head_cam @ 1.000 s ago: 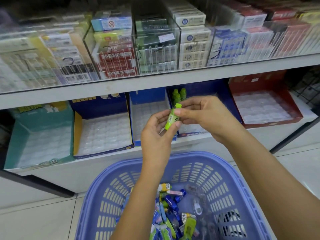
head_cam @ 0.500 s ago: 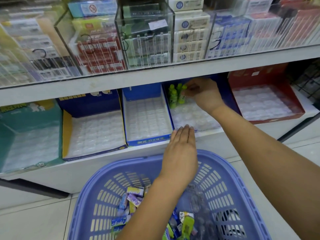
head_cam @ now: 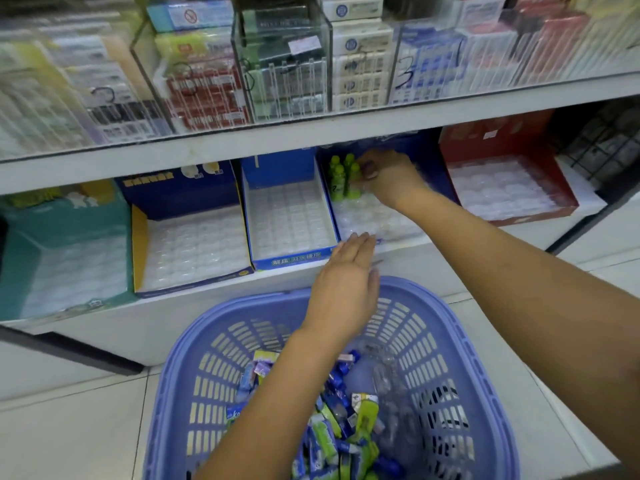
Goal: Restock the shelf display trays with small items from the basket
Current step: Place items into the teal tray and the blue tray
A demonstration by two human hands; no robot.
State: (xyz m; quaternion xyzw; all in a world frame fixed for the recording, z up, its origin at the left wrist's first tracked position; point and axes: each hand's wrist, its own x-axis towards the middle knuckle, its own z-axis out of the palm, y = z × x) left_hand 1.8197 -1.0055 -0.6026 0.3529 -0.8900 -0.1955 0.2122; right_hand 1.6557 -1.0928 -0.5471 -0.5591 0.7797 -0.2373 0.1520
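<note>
Our right hand (head_cam: 388, 176) pinches an upright green tube (head_cam: 354, 180) into the tray's (head_cam: 374, 216) back-left corner. Our left hand (head_cam: 346, 289), flat and empty, hovers nearer the basket (head_cam: 464, 358), whose tubes lie at six o'clock.

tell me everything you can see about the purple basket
The purple basket is moulded plastic, lavender-blue, with a thick rolled rim and walls pierced by rows of narrow slots. It sits upright on the pale tiled floor just in front of the lower shelf. A jumble of small green, blue and purple packets and some clear wrapping lies in its bottom. The left forearm crosses over it, with the open left hand above its far rim; whether they touch is unclear.
</note>
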